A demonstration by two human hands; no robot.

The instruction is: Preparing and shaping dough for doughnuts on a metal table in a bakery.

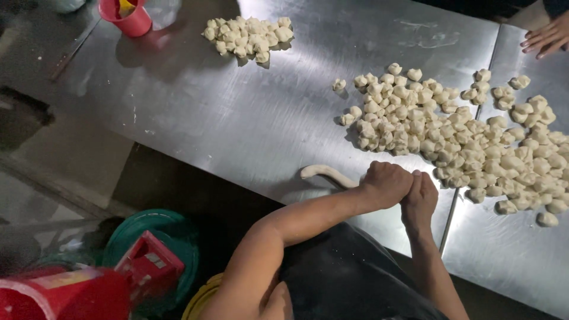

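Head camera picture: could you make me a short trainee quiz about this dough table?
1. True or false: the long pale dough rope lies on the shiny steel table.
2. Which hand grips the rope's end: A left hand, B right hand?
3. What colour is the plastic cup at the far edge?

Key: 1 true. 2 A. 3 red; it stands left of the small far heap of dough pieces.

Near end of the pale rolled dough rope [328, 173] hidden inside the closed left hand [388, 184], another person's hand [546, 37] cut off at the right edge, red plastic cup [127, 16] cropped at the top.
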